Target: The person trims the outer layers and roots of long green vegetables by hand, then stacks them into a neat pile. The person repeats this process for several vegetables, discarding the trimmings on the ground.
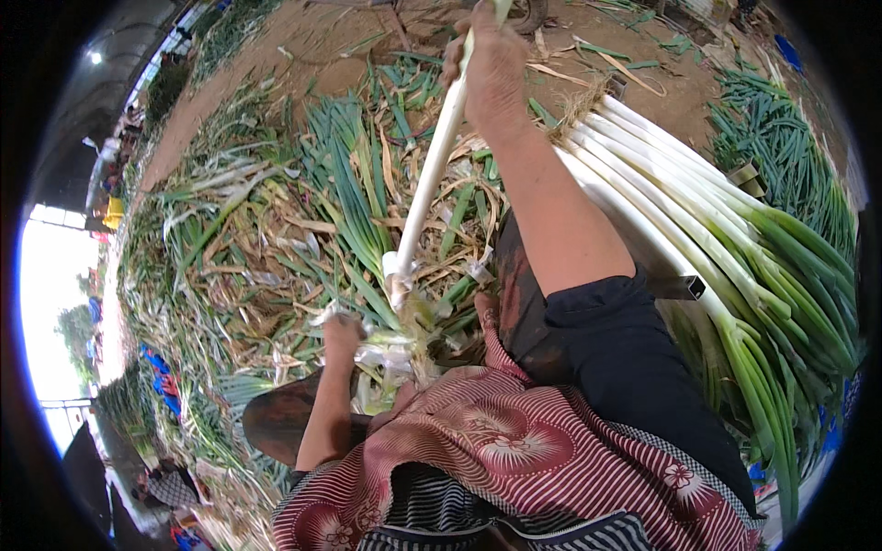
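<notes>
My right hand (489, 69), at the top centre, is closed around a long white leek (435, 162), whose root end points down towards my lap. My left hand (342, 330) is lower left, blurred, with its fingers curled by pale strips of leek skin (375, 339); whether it grips them is unclear. Between my hands, green-topped leeks (351, 186) lie on the heap of peelings. To the right of my right forearm, a row of cleaned white leeks (661, 179) rests with roots up and green leaves down, across a metal frame (679, 287).
Leek trimmings (255, 241) cover the ground in front and to the left. Another pile of green leeks (778, 124) lies at the far right. Bare brown soil (344, 82) shows beyond the heap, with a wheel (530, 15) at the top edge. A yellow container (114, 213) stands far left.
</notes>
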Available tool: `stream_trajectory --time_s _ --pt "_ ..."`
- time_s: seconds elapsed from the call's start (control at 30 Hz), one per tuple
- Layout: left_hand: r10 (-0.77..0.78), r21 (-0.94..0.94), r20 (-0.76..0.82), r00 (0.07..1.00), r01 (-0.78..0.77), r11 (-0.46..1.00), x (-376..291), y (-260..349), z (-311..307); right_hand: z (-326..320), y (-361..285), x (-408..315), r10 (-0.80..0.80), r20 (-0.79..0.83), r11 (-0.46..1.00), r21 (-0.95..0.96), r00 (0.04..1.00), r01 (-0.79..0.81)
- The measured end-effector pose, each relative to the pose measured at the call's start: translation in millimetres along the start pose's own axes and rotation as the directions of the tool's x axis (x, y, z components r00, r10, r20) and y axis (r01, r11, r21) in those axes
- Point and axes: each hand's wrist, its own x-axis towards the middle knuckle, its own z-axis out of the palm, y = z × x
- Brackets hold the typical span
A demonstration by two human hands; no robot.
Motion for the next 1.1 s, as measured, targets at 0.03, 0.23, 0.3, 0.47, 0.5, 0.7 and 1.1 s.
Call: stream_trajectory --time_s 0.03,0.23,0.3,0.47,0.5,0.7,1.1 --pt "-0.029 0.232 0.144 0.989 -0.005 0.973 -5.3 -38.6 4.3 4.7 3.3 -0.8 0.072 -0.041 0.997 0.044 0.997 -0.070" --pt "0.529 -0.267 -0.001 0.849 -0.510 0.818 -20.0 179.0 -2.7 3.7 9.1 4.7 0.104 -0.112 0.992 0.086 0.988 -0.095" --pt "0.567 0.099 0.205 0.798 -0.594 0.799 -53.3 263.2 4.5 1.1 -3.1 -3.2 0.182 -0.147 0.982 -0.027 0.972 -0.187" --pt "0.399 -0.270 0.553 0.732 -0.295 0.916 -59.1 200.2 35.2 -14.0 51.4 34.3 0.154 -0.259 0.905 -0.350 0.954 -0.241" --pt "0.211 -0.315 0.625 0.752 -0.005 0.949 -65.1 196.8 27.7 -5.0 40.6 25.2 0.355 -0.164 0.923 -0.092 0.920 -0.373" --pt "0.647 -0.043 0.206 0.734 -0.654 0.755 -57.9 290.0 52.8 -16.3 30.3 15.1 0.395 -0.206 0.911 -0.038 0.895 -0.411" --pt "0.491 -0.149 0.215 0.844 -0.468 0.871 -167.9 212.2 -41.6 -20.4 104.2 17.9 0.469 -0.278 0.882 0.109 0.838 -0.458"
